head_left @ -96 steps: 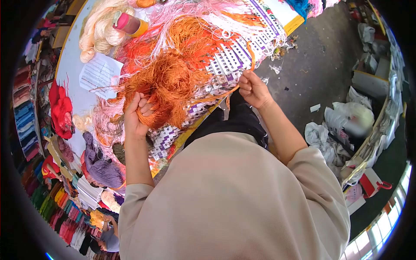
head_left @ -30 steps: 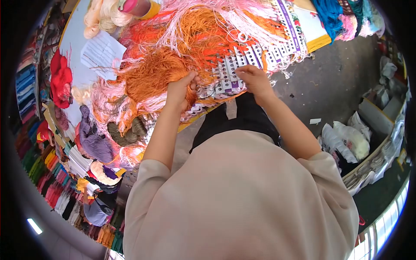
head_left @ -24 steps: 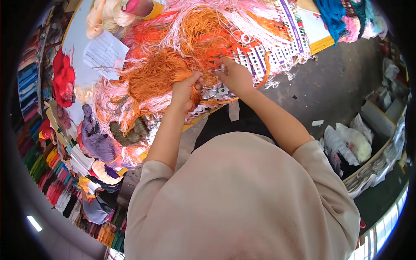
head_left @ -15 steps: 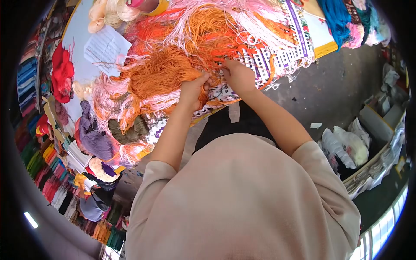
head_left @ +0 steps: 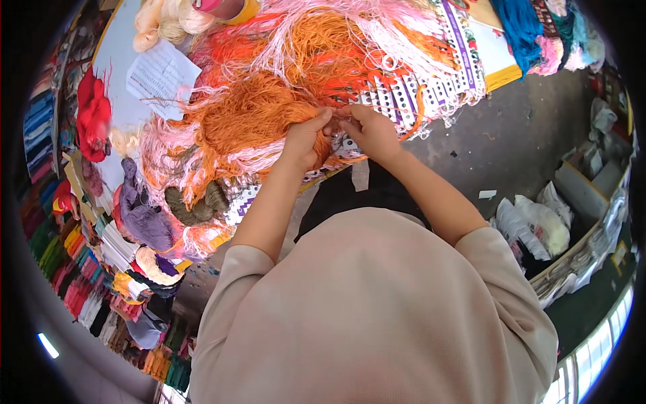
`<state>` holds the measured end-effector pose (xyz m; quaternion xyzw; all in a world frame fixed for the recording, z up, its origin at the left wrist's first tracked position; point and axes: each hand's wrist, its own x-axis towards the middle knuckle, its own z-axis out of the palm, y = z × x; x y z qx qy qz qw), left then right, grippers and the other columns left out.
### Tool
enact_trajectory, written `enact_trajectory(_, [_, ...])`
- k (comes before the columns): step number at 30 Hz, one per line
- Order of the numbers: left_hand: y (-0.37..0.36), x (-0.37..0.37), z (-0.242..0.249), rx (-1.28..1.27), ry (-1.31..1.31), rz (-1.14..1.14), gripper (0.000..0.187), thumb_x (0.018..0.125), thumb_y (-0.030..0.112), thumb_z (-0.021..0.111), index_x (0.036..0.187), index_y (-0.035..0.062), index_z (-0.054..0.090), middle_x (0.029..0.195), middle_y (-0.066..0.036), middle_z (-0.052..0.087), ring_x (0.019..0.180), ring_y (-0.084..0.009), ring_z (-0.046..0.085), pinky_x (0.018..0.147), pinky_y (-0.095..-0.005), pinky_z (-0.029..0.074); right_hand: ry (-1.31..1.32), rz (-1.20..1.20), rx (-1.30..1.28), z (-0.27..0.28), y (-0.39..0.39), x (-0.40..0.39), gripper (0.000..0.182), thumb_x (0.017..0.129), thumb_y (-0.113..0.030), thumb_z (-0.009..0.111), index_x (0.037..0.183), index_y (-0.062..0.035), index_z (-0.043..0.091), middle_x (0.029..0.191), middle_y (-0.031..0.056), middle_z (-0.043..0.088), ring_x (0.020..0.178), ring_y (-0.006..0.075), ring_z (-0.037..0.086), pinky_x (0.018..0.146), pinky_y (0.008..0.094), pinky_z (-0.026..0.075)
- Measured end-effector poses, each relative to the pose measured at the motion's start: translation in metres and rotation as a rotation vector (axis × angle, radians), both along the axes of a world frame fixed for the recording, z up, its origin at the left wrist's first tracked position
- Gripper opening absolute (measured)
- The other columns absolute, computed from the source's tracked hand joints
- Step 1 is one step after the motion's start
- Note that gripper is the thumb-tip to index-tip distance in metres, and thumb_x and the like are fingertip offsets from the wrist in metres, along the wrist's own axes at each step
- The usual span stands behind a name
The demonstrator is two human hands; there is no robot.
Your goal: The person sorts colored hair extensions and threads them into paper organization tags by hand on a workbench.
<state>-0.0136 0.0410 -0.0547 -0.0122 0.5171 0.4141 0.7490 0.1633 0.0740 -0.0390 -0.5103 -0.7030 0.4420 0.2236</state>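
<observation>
My left hand (head_left: 307,139) is closed on the near right end of a thick bundle of orange thread (head_left: 245,118), its thumb on top. Close beside it, my right hand (head_left: 373,133) is pinched, thumb and forefinger together near the left thumb; thin strands seem to run between the fingertips, too fine to make out well. Under and behind both hands lie white perforated cards (head_left: 406,101) with purple print, strung with orange, red and pink threads (head_left: 330,40). Part of the card row is hidden by my hands and the bundle.
A printed paper sheet (head_left: 161,77) lies on the table's left side. Purple skeins (head_left: 147,219), an olive skein (head_left: 198,202) and a red skein (head_left: 93,118) are at the left. Blue skeins (head_left: 519,34) hang at the right corner. White plastic bags (head_left: 535,225) stand on the right.
My right hand has moved slightly down, and its fingertips now meet near my left thumb. My left hand stays on the orange bundle.
</observation>
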Motion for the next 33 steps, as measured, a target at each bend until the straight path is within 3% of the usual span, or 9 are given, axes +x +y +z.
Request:
enact_trajectory(7, [-0.010,-0.020,0.044,0.044,0.183,0.115,0.017,0.093,0.009,0.061,0.105,-0.0012,0.068,0.092,-0.006,0.066,0.066,-0.0076,0.047,0.057,-0.0210,0.040,0.029,-0.318,-0.353,0.001,0.008,0.078,0.016,0.093,-0.017,0.062,0.097,-0.0023,0.065,0.075,0.0115,0.064,0.066,0.0186,0.060,0.064,0.0309,0.047])
enact_trajectory(9, [-0.024,-0.037,0.060,0.107,0.043,0.121,0.015,0.093,0.010,0.060,0.102,-0.0006,0.066,0.092,-0.008,0.066,0.064,-0.0072,0.047,0.056,-0.0211,0.040,-0.044,-0.275,-0.365,0.018,0.011,0.097,0.018,0.095,-0.020,0.060,0.098,-0.0027,0.065,0.079,0.0147,0.066,0.071,0.0252,0.064,0.066,0.0351,0.049])
enact_trajectory(12, [-0.040,-0.041,0.073,0.229,-0.270,0.018,0.015,0.093,0.016,0.059,0.099,0.0024,0.061,0.087,-0.009,0.062,0.055,-0.0072,0.043,0.048,-0.0215,0.034,-0.336,0.229,-0.225,0.049,0.007,0.096,0.020,0.094,-0.022,0.055,0.097,-0.0053,0.065,0.088,0.0187,0.069,0.088,0.0395,0.066,0.073,0.0486,0.051])
enact_trajectory(16, [-0.038,-0.015,0.088,0.254,-0.178,-0.278,0.037,0.091,0.017,0.063,0.125,0.0017,0.057,0.072,0.001,0.049,0.053,-0.0062,0.037,0.047,-0.0201,0.029,-0.356,0.678,-0.213,0.099,-0.007,0.036,0.019,0.093,-0.023,0.054,0.092,-0.0074,0.065,0.082,0.0166,0.069,0.077,0.0378,0.067,0.071,0.0491,0.053])
enact_trajectory(21, [-0.039,-0.005,0.092,0.121,-0.060,-0.468,0.037,0.086,0.018,0.077,0.118,0.0032,0.065,0.074,0.005,0.054,0.057,-0.0054,0.043,0.048,-0.0215,0.032,-0.249,0.609,-0.250,0.116,-0.006,0.020,0.018,0.095,-0.022,0.055,0.099,-0.0059,0.063,0.082,0.0180,0.067,0.078,0.0375,0.066,0.070,0.0472,0.051])
enact_trajectory(26, [-0.039,0.003,0.099,0.135,0.057,-0.548,0.030,0.087,0.022,0.075,0.108,0.0026,0.065,0.071,0.004,0.053,0.056,-0.0058,0.042,0.048,-0.0218,0.032,-0.049,0.476,-0.404,0.125,0.003,0.038,0.014,0.094,-0.016,0.056,0.098,-0.0039,0.061,0.081,0.0178,0.066,0.078,0.0377,0.065,0.067,0.0448,0.051])
enact_trajectory(29, [-0.040,0.003,0.091,0.164,-0.110,-0.405,0.027,0.090,0.027,0.072,0.097,0.0026,0.063,0.068,0.002,0.050,0.055,-0.0066,0.042,0.047,-0.0220,0.031,0.046,0.440,-0.255,0.120,0.009,0.051,0.011,0.095,-0.017,0.055,0.093,-0.0077,0.062,0.082,0.0129,0.067,0.073,0.0319,0.066,0.064,0.0420,0.051])
enact_trajectory(31, [-0.043,0.004,0.082,0.202,-0.235,-0.274,0.027,0.092,0.028,0.069,0.093,0.0029,0.062,0.066,0.002,0.049,0.055,-0.0068,0.042,0.047,-0.0218,0.031,-0.241,0.551,0.147,0.109,0.011,0.061,0.011,0.096,-0.019,0.058,0.091,-0.0097,0.062,0.089,0.0090,0.068,0.078,0.0289,0.066,0.070,0.0372,0.051])
enact_trajectory(33, [-0.045,0.010,0.081,0.158,-0.239,-0.236,0.025,0.095,0.027,0.064,0.088,0.0038,0.061,0.065,0.001,0.047,0.053,-0.0088,0.040,0.048,-0.0237,0.032,-0.125,0.501,0.404,0.097,0.019,0.057,0.010,0.096,-0.017,0.058,0.094,-0.0093,0.062,0.091,0.0083,0.067,0.082,0.0262,0.065,0.075,0.0347,0.050])
